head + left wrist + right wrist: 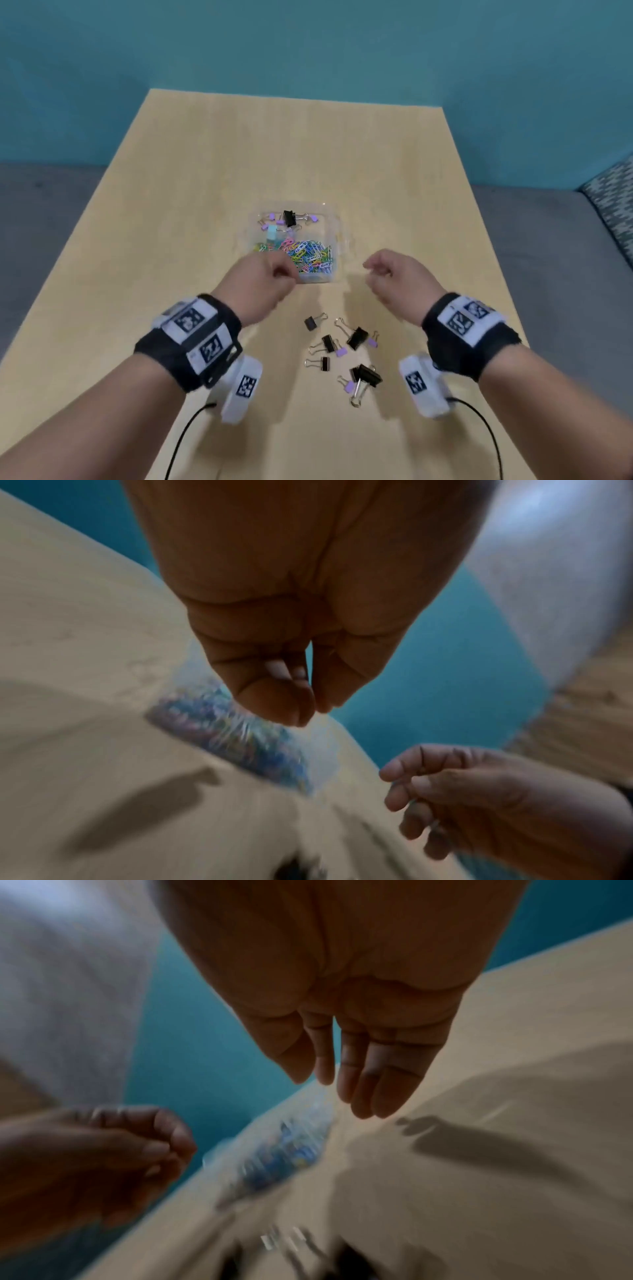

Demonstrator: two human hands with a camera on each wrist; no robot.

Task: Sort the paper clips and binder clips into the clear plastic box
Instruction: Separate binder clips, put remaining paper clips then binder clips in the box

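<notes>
Clearly the binder clips (342, 353) scattered on the table (171, 205) near the clear plastic box (334, 219) look light, stiff, springy; best pinched by their bodies. Left hand (260, 284) curls empty; right hand (394, 277) hangs relaxed, holding nothing.

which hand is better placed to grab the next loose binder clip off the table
Probably the right hand: its fingers hang relaxed and empty. The left hand has its fingertips pinched together at the clear plastic box. The black and purple binder clips lie between both wrists.
</notes>
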